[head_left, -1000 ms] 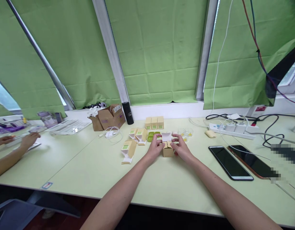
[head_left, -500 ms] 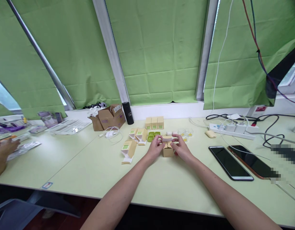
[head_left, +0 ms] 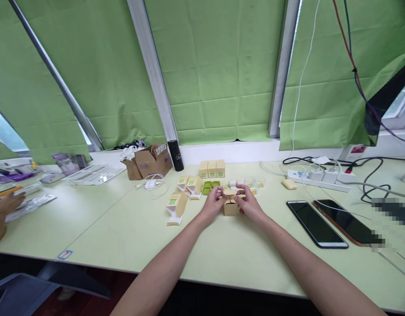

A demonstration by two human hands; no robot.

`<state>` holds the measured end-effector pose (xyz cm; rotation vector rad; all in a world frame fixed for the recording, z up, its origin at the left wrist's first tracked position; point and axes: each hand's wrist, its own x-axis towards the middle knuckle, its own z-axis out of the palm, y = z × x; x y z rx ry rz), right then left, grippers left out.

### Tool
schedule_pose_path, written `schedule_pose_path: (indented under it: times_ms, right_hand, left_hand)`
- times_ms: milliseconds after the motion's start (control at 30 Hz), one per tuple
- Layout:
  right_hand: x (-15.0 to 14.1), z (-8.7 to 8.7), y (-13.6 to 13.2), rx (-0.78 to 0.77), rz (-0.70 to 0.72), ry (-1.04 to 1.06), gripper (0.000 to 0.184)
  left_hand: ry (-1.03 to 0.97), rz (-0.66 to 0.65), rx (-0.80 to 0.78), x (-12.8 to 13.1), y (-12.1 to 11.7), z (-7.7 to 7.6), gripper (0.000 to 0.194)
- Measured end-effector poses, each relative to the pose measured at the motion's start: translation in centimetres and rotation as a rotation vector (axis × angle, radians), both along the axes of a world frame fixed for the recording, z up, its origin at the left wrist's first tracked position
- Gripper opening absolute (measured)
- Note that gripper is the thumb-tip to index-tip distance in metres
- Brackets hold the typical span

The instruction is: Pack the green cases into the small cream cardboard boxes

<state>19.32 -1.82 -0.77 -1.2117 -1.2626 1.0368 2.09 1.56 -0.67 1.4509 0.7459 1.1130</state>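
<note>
A small tan cardboard box (head_left: pixel 231 208) stands on the table in front of me, its top flap bent upward at the far side. My left hand (head_left: pixel 214 202) grips the box from the left, fingertips near the flap. On the other side my right hand (head_left: pixel 249 202) grips it, thumb at the top edge. To the left lie several similar boxes with end flaps open, the nearest an open box (head_left: pixel 177 205) with a green label. Behind my hands are green plastic cups (head_left: pixel 209 188) and clear round containers (head_left: pixel 255 182), partly hidden.
Closed tan boxes (head_left: pixel 212 169) stand in a row at the back. Two phones, one a black phone (head_left: pixel 316 224), lie at right below a power strip (head_left: pixel 317 177). A brown carton (head_left: pixel 152 162) and black bottle (head_left: pixel 175 156) stand back left. Another person's hand (head_left: pixel 5 213) is at far left.
The box's top flap has tilted, now showing its tan face instead of the pale edge. My hands have barely moved. The other person's hand at far left has shifted slightly.
</note>
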Motion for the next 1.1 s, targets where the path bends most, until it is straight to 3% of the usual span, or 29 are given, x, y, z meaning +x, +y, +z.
schedule_pose_path:
  times_ms: [167, 333, 533, 833, 1100]
  right_hand:
    - [-0.1, -0.2, 0.1, 0.06, -0.051, -0.027, 0.055]
    - [-0.1, 0.3, -0.5, 0.283, -0.146, -0.084, 0.037]
    - [0.1, 1.5, -1.8, 0.475, -0.118, -0.17, 0.014]
    - [0.0, 1.4, -1.9, 0.474, -0.1, -0.179, 0.004]
    - [0.2, 1.2, -1.8, 0.492, -0.089, -0.274, 0.004]
  left_hand:
    - [0.034, 0.015, 0.011, 0.0, -0.2, 0.2, 0.028]
    - [0.024, 0.009, 0.002, 0.0, -0.2, 0.3, 0.028]
    - [0.013, 0.019, -0.023, 0.1, -0.2, 0.5, 0.029]
    - [-0.028, 0.035, 0.051, -0.4, -0.3, 1.0, 0.016]
    - [-0.02, 0.024, 0.145, -0.5, -1.0, 1.4, 0.032]
